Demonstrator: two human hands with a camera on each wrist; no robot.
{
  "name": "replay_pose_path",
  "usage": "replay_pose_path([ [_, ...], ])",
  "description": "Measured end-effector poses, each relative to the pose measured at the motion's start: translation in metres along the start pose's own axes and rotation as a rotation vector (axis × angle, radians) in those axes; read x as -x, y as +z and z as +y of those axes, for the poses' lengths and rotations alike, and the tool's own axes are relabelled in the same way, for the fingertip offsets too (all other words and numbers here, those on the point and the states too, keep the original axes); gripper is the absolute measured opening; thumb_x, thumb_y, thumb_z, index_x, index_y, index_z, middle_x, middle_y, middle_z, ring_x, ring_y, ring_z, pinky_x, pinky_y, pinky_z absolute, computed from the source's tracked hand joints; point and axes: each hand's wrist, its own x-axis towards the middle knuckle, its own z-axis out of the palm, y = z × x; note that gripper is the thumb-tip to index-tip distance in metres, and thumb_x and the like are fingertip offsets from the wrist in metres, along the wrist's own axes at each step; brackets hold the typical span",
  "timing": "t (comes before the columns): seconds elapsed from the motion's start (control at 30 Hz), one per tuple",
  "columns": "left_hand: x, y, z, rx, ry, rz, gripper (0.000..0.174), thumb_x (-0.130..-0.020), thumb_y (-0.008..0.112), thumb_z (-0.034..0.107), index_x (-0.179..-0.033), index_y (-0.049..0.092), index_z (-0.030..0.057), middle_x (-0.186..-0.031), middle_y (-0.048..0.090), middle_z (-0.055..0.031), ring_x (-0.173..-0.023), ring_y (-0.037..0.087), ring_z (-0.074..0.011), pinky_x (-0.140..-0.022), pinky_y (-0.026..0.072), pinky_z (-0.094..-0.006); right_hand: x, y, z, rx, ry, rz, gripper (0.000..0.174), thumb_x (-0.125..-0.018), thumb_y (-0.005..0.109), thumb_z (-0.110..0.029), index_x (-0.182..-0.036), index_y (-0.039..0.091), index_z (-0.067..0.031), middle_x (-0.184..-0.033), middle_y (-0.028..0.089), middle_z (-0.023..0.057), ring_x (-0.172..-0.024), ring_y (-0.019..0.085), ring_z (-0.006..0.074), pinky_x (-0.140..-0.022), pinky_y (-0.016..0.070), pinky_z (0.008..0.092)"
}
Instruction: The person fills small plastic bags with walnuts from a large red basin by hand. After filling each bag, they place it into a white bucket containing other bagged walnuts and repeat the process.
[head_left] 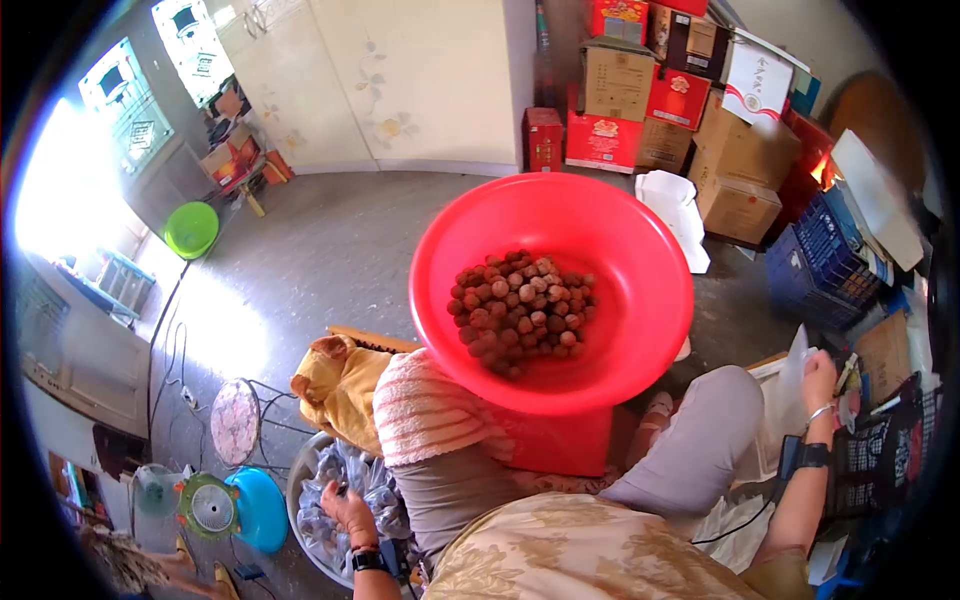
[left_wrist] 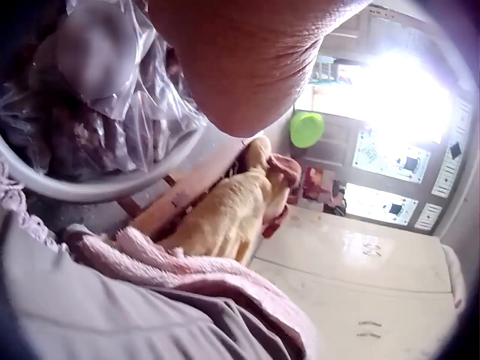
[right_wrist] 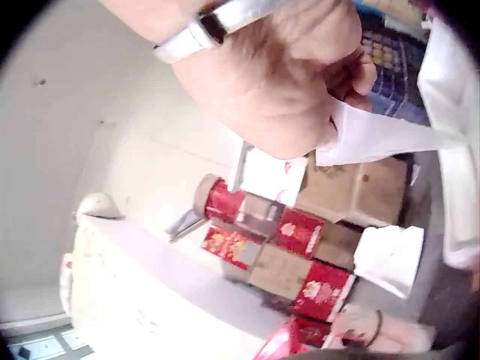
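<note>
Grey floor (head_left: 330, 225), Chinese-lettered white box (head_left: 757, 82); right hand (head_left: 819, 382) with pinched white sheet (right_wrist: 375, 136), left hand (head_left: 350, 512) over tub (left_wrist: 94, 192), grip unclear

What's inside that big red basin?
A pile of round brown balls sits in the red basin. What lies beneath the pile is covered, so I can't tell.

One red basin (head_left: 655, 310), one green basin (head_left: 191, 230) — and one grey tub (head_left: 294, 490).
</note>
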Motion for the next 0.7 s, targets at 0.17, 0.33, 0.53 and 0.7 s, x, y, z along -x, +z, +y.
replay_pose_path([
  [0.17,-0.028,-0.014,0.109,0.28,0.252,-0.095,0.04,-0.09,0.069,0.008,-0.128,0.062,0.0041,-0.125,0.061,-0.0172,-0.119,0.056,-0.0341,-0.106,0.0427,-0.0444,-0.054,-0.036,-0.172,-0.291,-0.044,-0.034,0.013,-0.096,0.06,-0.011,-0.089,0.061,-0.0008,-0.077,0.06,0.0055,-0.073,0.052,0.0145,-0.069,0.0462,0.0321],
  [0.33,-0.003,-0.044,0.25,0.489,0.467,-0.394,0.058,-0.093,0.071,0.015,-0.146,0.05,0.0042,-0.152,0.043,-0.0247,-0.142,0.042,-0.0396,-0.119,0.0339,-0.046,-0.083,-0.006,-0.294,-0.573,-0.167,-0.274,0.012,-0.095,0.066,-0.014,-0.09,0.065,-0.0024,-0.082,0.064,0.0004,-0.076,0.056,0.0094,-0.068,0.0474,0.0278],
  [0.53,0.02,-0.045,0.262,0.272,0.655,-0.396,0.051,-0.091,0.068,0.016,-0.139,0.057,0.0091,-0.152,0.037,-0.0336,-0.14,0.038,-0.051,-0.117,0.0332,-0.0534,-0.074,0.042,-0.4,-0.739,-0.273,-0.6,0.01,-0.093,0.068,-0.011,-0.091,0.066,-0.0016,-0.08,0.063,-0.0013,-0.075,0.058,0.0078,-0.067,0.0507,0.0283],
  [0.7,0.029,-0.06,0.275,0.204,0.682,-0.296,0.04,-0.088,0.068,0.011,-0.127,0.064,0.0079,-0.134,0.051,-0.0273,-0.127,0.049,-0.0453,-0.109,0.0395,-0.0526,-0.062,0.097,-0.422,-0.803,-0.269,-0.678,0.013,-0.093,0.072,-0.015,-0.091,0.07,-0.0024,-0.078,0.068,0.0027,-0.072,0.06,0.0105,-0.067,0.0504,0.0298],
])
